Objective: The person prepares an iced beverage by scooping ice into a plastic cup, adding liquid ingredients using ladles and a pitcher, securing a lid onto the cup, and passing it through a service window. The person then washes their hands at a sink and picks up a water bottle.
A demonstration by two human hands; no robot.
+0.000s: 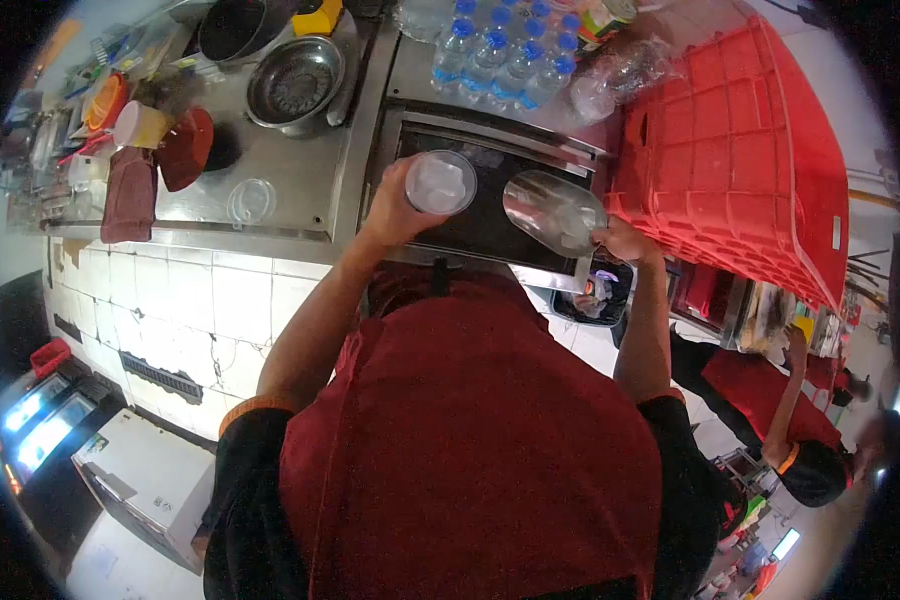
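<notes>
While the red apron (470,440) fills the bottom of the frame, both arms reach up toward the centre. Left hand (395,205) is wrapped around a clear cup (440,182) with ice in it; right hand (625,240) is clamped on the handle of a metal scoop (553,210). Scoop lies just right of the cup — its long axis slanting up-left, bowl toward the cup's mouth — above a dark ice bin (490,225). Farther up: water bottles (500,50), a red crate (740,150) upper right.
</notes>
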